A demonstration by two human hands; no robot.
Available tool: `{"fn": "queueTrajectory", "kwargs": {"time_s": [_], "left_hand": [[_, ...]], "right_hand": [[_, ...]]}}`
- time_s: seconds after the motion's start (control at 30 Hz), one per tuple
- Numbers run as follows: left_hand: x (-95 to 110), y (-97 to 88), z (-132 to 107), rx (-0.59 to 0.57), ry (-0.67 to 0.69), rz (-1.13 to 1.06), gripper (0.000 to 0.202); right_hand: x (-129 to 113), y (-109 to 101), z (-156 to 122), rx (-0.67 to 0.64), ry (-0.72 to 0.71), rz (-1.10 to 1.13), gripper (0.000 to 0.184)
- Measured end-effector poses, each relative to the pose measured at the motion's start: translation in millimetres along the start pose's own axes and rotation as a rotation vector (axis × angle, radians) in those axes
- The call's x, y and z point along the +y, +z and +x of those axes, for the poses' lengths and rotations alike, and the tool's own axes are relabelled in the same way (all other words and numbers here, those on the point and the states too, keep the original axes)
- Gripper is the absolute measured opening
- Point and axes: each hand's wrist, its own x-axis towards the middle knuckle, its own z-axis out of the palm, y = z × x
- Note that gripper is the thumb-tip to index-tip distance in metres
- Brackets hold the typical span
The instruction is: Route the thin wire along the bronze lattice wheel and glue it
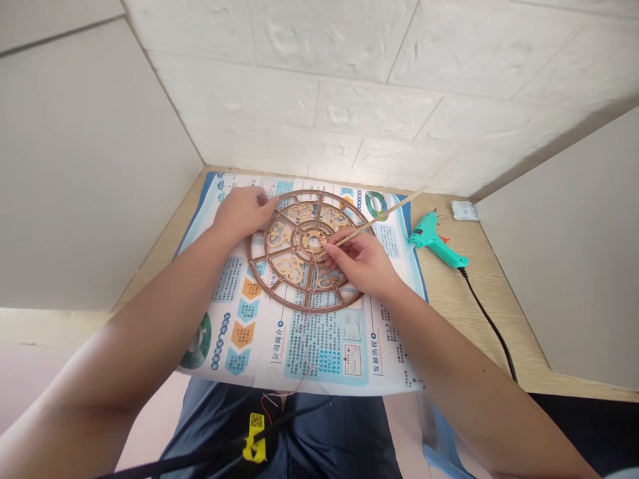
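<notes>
From here my left hand (244, 213) lies spread over the laser-cut wooden wheel (264, 279), hiding part of its rim, and the wheel sits on a printed sheet (324, 346). My right hand (362, 259) pinches a wooden skewer (384, 216), its tip hard to make out over the hub. A teal glue gun (434, 239) lies just beside the sheet

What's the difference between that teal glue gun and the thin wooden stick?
The glue gun is chunky teal plastic, while the wooden stick is slim, pale bare wood. The glue gun lies on the wooden tabletop beside the printed sheet, whereas the wooden stick is pinched in the right hand, its end over the round wooden frame. A black cord trails from the glue gun; the wooden stick has none.
</notes>
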Motion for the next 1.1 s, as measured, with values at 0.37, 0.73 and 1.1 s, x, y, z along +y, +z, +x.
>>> {"fn": "queueTrajectory", "kwargs": {"time_s": [0.37,0.73,1.1], "left_hand": [[-10.1,7.9,11.2,0.021,0.057,-0.083,0.037],[-9.6,8.8,11.1,0.004,0.041,-0.058,0.037],[-7.6,10.9,10.7,0.013,0.024,-0.053,0.035]], "right_hand": [[3.6,0.3,0.7,0.006,-0.042,-0.034,0.028],[2.6,-0.4,-0.3,0.009,0.011,-0.052,0.028],[3.2,-0.5,-1.5,0.016,0.013,-0.077,0.026]]}}
